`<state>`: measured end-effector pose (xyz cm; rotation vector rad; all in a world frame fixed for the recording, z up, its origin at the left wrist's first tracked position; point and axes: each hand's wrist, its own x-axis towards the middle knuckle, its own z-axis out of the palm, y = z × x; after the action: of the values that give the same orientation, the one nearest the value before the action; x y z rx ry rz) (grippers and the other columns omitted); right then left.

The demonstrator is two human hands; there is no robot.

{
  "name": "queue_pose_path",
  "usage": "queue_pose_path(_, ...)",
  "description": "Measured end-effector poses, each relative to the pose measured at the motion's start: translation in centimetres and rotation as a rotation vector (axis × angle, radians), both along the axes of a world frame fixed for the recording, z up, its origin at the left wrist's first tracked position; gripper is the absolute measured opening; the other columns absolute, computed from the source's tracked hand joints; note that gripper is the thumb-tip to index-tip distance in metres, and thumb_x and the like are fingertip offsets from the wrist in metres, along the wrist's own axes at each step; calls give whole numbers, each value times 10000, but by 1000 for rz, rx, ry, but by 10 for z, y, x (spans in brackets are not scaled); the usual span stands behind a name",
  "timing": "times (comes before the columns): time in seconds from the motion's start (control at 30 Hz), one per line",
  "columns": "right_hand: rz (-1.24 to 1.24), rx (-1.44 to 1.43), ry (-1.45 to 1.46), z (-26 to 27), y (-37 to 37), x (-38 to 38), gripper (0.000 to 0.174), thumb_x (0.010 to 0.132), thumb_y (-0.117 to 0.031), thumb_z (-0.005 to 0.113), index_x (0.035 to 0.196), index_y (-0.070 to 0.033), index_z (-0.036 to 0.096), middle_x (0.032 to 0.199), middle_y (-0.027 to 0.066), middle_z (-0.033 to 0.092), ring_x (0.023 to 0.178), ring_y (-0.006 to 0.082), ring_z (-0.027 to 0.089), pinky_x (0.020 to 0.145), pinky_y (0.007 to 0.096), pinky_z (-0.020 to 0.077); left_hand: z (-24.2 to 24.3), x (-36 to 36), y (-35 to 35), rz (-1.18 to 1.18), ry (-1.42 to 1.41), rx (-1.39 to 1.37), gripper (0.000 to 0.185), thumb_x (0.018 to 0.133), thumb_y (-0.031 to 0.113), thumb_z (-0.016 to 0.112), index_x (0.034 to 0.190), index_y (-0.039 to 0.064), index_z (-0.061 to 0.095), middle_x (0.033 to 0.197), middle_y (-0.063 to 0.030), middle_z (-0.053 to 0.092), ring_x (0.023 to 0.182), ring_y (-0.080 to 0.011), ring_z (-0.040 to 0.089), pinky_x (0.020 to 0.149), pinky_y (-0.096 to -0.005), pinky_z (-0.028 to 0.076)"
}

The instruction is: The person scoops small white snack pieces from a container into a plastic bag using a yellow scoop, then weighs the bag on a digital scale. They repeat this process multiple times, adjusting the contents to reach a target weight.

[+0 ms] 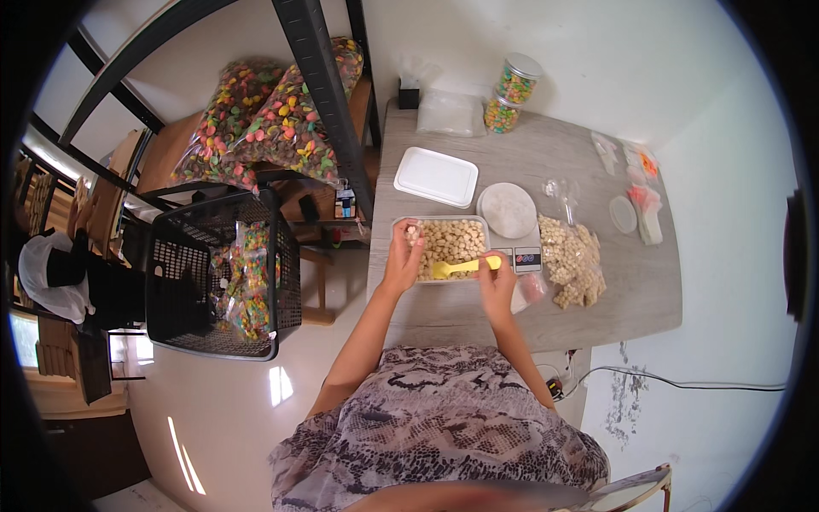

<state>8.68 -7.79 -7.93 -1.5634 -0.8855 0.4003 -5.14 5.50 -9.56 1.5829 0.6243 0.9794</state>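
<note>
A clear plastic tub (pixel 487 232) full of small pale puffed pieces (pixel 451 237) stands on the table in front of me. At its left end my left hand (pixel 403 259) holds what looks like a small clear bag (pixel 414 232) with a few pale pieces in it. Between the fingers of my right hand (pixel 496 281) is the handle of a yellow plastic spoon (pixel 457 267); the spoon's bowl rests low over the pieces. Behind the tub lies a white rectangular lid (pixel 436 177). A kitchen scale with a round plate (pixel 508 211) is just right of the tub.
Right of the scale lies a clear bag of pale pieces (pixel 572 259). Two stacked jars of colourful candy (pixel 512 96) stand by the wall beside clear plastic bags (pixel 451 112). A black basket (pixel 217 281) with candy packets and a shelf with large candy bags (pixel 288 121) are left.
</note>
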Motion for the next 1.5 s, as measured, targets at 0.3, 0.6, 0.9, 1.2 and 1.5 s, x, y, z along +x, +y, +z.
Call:
queue_pose_path(0.3,-47,1,288,-18,-11,-11,153,914,-83,519,1013,32,498,799,92,591,618,138,622,554,239,520,3,0,-1,36,15,83,391,901,111,486,1239,3,323,1051,-106,469,903,-140,466,787,-270,419)
queue_pose_path(0.6,-160,61,472,-21,-14,-11,140,907,-70,509,991,40,496,802,114,592,598,166,624,549,255,517,4,0,-3,55,9,39,409,892,121,509,1240,3,330,996,-101,489,895,-153,476,822,-286,407)
queue_pose_path(0.9,-246,167,364,7,-22,16,122,904,-54,496,997,22,477,771,107,591,574,135,578,543,243,476,8,2,-5,15,65,55,443,852,142,598,1216,9,383,1043,-131,526,958,-199,509,845,-302,411)
queue_pose_path(1.2,-97,214,289,76,12,35,95,884,-32,508,975,-7,507,789,101,606,562,114,561,526,223,453,16,4,-7,-9,215,120,413,811,153,656,1141,1,460,1068,-140,553,1006,-232,524,884,-322,400)
queue_pose_path(1.5,92,46,-134,108,33,14,87,854,-17,549,937,-1,529,737,85,606,607,118,612,529,238,493,21,4,-8,-38,305,151,492,803,233,679,1171,-2,451,1114,-176,551,1071,-278,514,927,-352,385)
